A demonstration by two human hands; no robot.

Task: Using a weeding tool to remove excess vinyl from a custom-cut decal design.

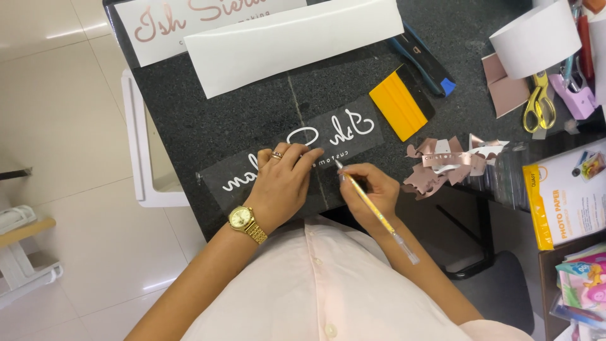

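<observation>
We log one clear vinyl sheet (297, 158) with mirrored white lettering, lying flat near the front edge of the dark speckled table (208, 120). The left hand (284, 180) rests palm down on the sheet, fingers loosely together and pressing it flat; a ring and a gold wristwatch (245, 221) show on it. The right hand (372, 192) pinches one slim weeding pen (372, 205) pencil-fashion, its tip touching the sheet just right of the left fingertips.

Handling, our judgement: the sheet looks thin, light, limp and probably tacky, easy to crease or tear at fine letters; best pinned flat with the palm and lifted only by a bare corner. The pen seems light and stiff, with a sharp point; hold low on the barrel.

Count: one yellow squeegee (398, 104) right of the sheet, one pile of rose-gold vinyl scraps (442, 167) further right, one pair of yellow-handled scissors (538, 104) at far right, one white paper roll (536, 38), two white paper strips (284, 38) at the far edge.
</observation>
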